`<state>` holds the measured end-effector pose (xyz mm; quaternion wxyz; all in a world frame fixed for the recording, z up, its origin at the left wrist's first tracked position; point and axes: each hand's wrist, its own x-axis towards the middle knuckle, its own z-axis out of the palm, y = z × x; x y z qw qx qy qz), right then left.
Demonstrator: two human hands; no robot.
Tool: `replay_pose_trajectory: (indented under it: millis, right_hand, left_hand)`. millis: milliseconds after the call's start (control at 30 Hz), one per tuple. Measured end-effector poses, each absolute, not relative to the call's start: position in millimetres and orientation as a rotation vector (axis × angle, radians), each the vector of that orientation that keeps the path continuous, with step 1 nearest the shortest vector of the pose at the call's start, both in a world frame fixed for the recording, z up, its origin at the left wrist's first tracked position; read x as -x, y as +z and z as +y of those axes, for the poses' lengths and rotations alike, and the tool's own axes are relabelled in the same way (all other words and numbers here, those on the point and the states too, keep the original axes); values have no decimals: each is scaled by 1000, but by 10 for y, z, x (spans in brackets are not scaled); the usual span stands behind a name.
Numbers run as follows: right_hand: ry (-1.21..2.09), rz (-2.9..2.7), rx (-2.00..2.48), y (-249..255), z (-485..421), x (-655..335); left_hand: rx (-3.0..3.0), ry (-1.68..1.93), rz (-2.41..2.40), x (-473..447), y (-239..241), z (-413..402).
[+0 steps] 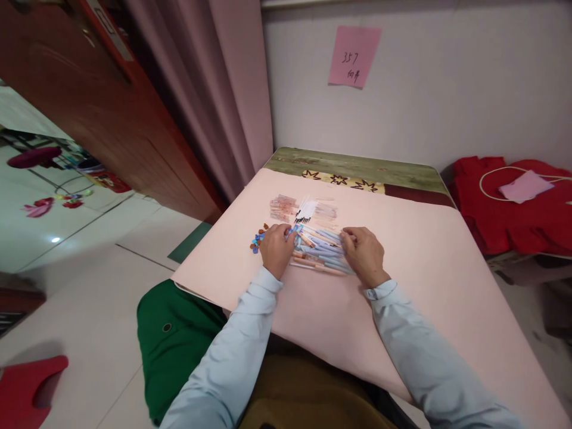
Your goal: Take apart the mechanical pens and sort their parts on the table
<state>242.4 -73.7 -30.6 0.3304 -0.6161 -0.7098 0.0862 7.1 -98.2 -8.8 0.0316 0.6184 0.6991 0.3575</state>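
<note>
Pink mat (415, 286) bare R of & nearer than pen pile (319, 249), so open there; L side blocked by loose caps (258, 238), far side by refill packs (286, 208), w/ wall (447, 113) beyond.

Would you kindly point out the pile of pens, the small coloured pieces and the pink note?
pile of pens (319, 247), head view, pile's middle
small coloured pieces (257, 240), head view, cluster's middle
pink note (354, 56), head view, its centre

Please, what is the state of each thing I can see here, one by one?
pen pile, lying flat, loosely heaped.
left hand, curled over its left end; grip unclear.
right hand, resting on its right end; grip unclear.
small pieces, loose, scattered beside the left hand.
pink note, stuck on the wall.
</note>
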Motion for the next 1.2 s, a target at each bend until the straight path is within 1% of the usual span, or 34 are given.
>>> replay_pose_trajectory:
  millis: [133, 200, 233, 300, 367, 467, 600, 733, 833, 1067, 1133, 1200]
  right_hand:
    - [308, -1924, 1636, -293, -733, -2454]
    - [321, -1956, 1589, -317, -714, -2454]
    - [323, -1965, 1560, -337, -701, -2454]
    - [328, -1977, 1497, -385, -669, -2454]
    - [336, -1988, 1426, -431, -639, -2459]
    - [360, -1990, 1335, -477, -608, -2475]
    - [385, -1947, 1310, -489, -599, -2493]
    - [399, -1923, 1274, -463, -619, -2493]
    - [419, -1880, 1269, -428, -643, -2493]
    - [359, -1771, 1420, -427, -648, -2495]
    - [360, -1759, 1457, -446, -628, -2484]
    - [366, -1743, 1471, -433, -615, -2468]
  left_hand:
    - [-1968, 1270, 2087, -78, -98, -1090]
    - [-2148, 1306, 1908, -147, -95, -1194]
    - [-2271, 1266, 1775, -201, -91, -1249]
    - [-2528, 1071, 1503, -334, -84, -1348]
    - [-2709, 863, 1354, -474, -83, -1406]
    - [-2846, 645, 1326, -628, -102, -1409]
    - [-2902, 554, 1421, -713, -163, -1349]
    - [-2906, 589, 1515, -767, -222, -1319]
    - [-2865, 653, 1492, -757, -230, -1330]
    - [-2539, 1164, 1586, -214, -182, -1522]
    - [-2492, 1216, 1654, -37, -193, -1584]
    - [-2485, 1189, 1685, 70, -212, -1626]
